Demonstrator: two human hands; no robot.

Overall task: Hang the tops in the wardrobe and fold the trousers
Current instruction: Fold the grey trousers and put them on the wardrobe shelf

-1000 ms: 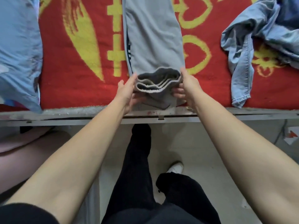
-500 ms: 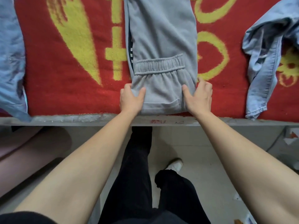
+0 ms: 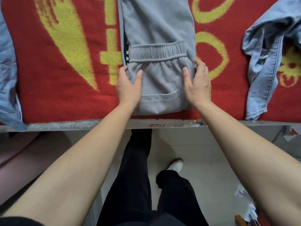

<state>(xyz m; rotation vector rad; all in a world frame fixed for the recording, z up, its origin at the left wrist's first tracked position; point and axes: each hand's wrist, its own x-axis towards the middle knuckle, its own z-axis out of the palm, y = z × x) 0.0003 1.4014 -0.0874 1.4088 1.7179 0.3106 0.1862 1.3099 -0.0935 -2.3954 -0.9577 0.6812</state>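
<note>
Hands (image 3: pixel 128 88) (image 3: pixel 197 88) gripping trousers (image 3: pixel 156 30), red blanket (image 3: pixel 57 95), pale floor (image 3: pixel 203 152)

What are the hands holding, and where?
Both grip the folded trousers: left hand its left edge, right hand its right edge, below the waistband.

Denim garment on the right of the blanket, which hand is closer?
Right. The right hand grips the grey trousers at the edge facing the denim garment; the left hand grips the opposite edge, farther off.
</note>
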